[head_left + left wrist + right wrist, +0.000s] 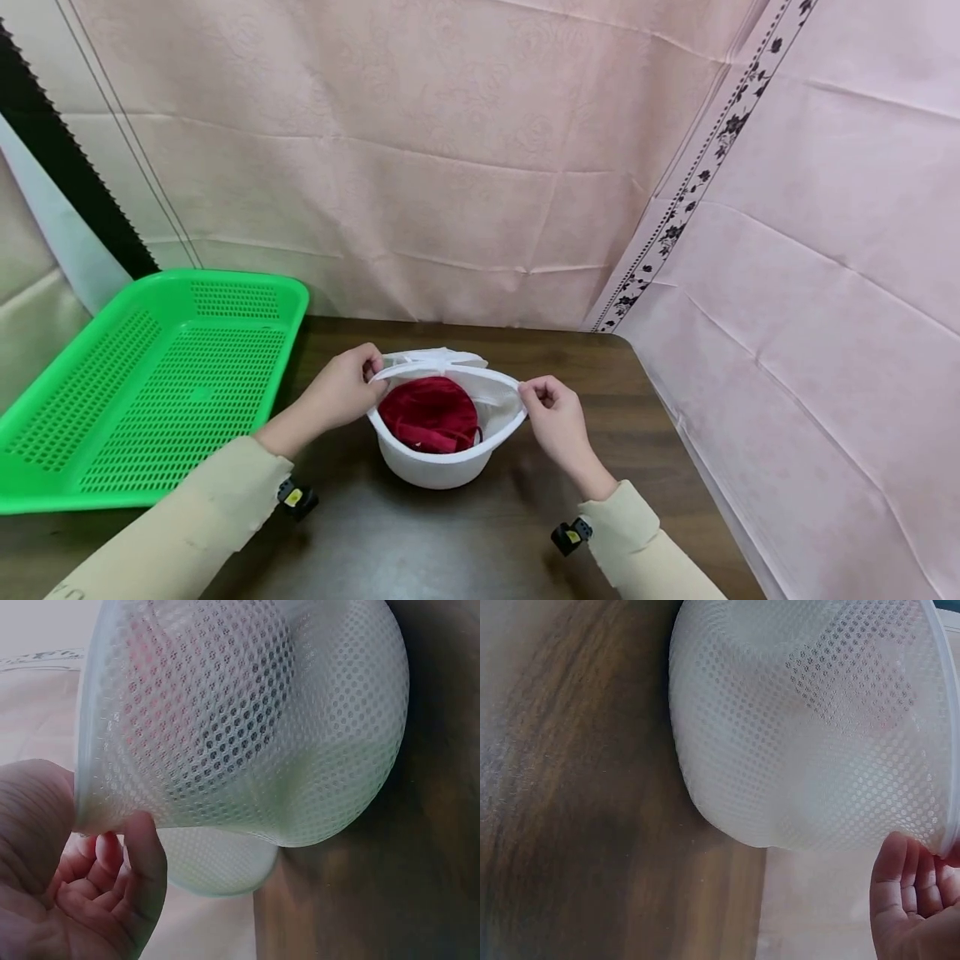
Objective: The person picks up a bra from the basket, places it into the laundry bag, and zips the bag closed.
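A white mesh laundry bag [435, 475] stands on the table with its mouth spread, a dark red cloth item [427, 412] lying inside. My left hand [348, 387] pinches the left side of the bag's rim. On the opposite side, my right hand [555, 417] pinches the rim between thumb and fingers. Both wrist views show the honeycomb mesh [225, 720] close up, the left hand [105, 862] and right hand [919, 892] each gripping its edge. Behind the opening, a white flap [442, 357] of the bag stands folded back. What exactly the red item is I cannot tell.
A green plastic basket [281, 358] with a perforated base is at the left of the dark wooden table [360, 550]. Pale patterned cloth [450, 167] hangs behind the table and along its right side. Each sleeve cuff carries a small black camera [297, 498].
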`<state>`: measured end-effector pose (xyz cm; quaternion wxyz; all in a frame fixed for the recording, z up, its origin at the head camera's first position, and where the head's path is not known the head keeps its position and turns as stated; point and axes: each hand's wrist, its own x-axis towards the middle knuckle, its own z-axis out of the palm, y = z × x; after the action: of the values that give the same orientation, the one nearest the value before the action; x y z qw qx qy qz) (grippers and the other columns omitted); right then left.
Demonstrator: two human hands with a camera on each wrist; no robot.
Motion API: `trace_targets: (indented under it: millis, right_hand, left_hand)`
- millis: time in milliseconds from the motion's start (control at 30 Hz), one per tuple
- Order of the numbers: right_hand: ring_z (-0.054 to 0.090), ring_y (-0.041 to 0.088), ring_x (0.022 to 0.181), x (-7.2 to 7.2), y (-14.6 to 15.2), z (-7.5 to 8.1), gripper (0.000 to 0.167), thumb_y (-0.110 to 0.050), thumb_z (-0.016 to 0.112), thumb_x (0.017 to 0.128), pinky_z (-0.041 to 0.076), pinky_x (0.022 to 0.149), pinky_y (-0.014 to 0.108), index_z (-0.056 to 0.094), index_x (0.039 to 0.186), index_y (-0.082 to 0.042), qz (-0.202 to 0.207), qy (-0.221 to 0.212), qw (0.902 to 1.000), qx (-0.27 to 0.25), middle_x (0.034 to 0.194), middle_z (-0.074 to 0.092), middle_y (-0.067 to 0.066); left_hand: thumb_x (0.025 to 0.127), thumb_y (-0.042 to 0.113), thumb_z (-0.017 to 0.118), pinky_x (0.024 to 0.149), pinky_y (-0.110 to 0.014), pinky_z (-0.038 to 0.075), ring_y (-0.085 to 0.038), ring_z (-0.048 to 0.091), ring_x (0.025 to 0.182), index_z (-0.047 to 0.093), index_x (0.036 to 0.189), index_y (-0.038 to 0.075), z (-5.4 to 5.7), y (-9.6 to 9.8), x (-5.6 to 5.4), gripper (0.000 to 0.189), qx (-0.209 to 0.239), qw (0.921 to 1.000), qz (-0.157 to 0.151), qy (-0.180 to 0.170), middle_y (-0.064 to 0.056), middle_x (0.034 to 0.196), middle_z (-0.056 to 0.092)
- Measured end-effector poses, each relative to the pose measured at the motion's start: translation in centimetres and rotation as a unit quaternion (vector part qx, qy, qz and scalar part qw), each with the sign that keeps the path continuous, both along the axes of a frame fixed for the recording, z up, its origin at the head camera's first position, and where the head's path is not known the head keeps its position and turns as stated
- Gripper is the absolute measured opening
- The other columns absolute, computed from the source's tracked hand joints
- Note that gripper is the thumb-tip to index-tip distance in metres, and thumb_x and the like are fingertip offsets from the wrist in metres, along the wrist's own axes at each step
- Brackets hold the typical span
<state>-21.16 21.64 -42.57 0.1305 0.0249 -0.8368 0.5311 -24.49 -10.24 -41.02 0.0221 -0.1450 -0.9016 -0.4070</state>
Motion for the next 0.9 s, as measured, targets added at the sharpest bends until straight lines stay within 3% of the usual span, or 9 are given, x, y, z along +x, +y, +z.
trace_targets:
  millis: [267, 533, 700, 900]
  right_hand:
    - [0.057, 0.018, 0.065, 0.2, -0.1, -0.9, 0.017, -0.021, 0.065, 0.094, 0.049, 0.056, 0.025, 0.068, 0.094, -0.004, 0.017, -0.016, 0.9997, 0.009, 0.078, 0.063, 0.009]
    - [0.058, 0.018, 0.064, 0.1, -0.1, -1.1, 0.011, -0.019, 0.065, 0.094, 0.052, 0.057, 0.028, 0.068, 0.091, -0.009, 0.019, -0.021, 0.9995, 0.013, 0.077, 0.062, 0.006]
    - [0.059, 0.018, 0.065, 0.1, -0.1, -1.1, 0.011, -0.018, 0.065, 0.094, 0.052, 0.057, 0.028, 0.068, 0.092, -0.008, 0.024, -0.019, 0.9995, 0.013, 0.077, 0.063, 0.007]
    - [0.059, 0.019, 0.065, 0.2, -0.3, -1.0, 0.01, -0.019, 0.064, 0.095, 0.052, 0.057, 0.029, 0.068, 0.092, -0.009, 0.026, -0.019, 0.9994, 0.012, 0.078, 0.063, 0.006]
  left_hand:
    - [0.087, 0.016, 0.067, 0.059, -0.032, 0.044, -0.017, 0.049, 0.065, 0.056, 0.096, 0.01, -0.5, 0.3, 0.2, 0.015, -0.013, 0.9995, -0.027, 0.002, -0.003, 0.075, 0.053]
    - [0.088, 0.032, 0.071, 0.063, -0.033, 0.044, -0.018, 0.051, 0.071, 0.058, 0.102, 0.01, -0.4, 0.2, 0.3, 0.029, -0.01, 0.9996, -0.026, -0.002, -0.003, 0.08, 0.054]
    - [0.087, 0.042, 0.07, 0.064, -0.033, 0.044, -0.019, 0.052, 0.076, 0.058, 0.105, 0.01, -0.3, 0.0, 0.4, 0.038, -0.007, 0.9997, -0.013, -0.019, -0.004, 0.085, 0.057]
    - [0.086, 0.056, 0.065, 0.068, -0.034, 0.046, -0.02, 0.054, 0.081, 0.057, 0.108, 0.01, 0.0, -0.4, 0.2, 0.051, -0.012, 0.9993, 0.026, -0.023, -0.005, 0.091, 0.058]
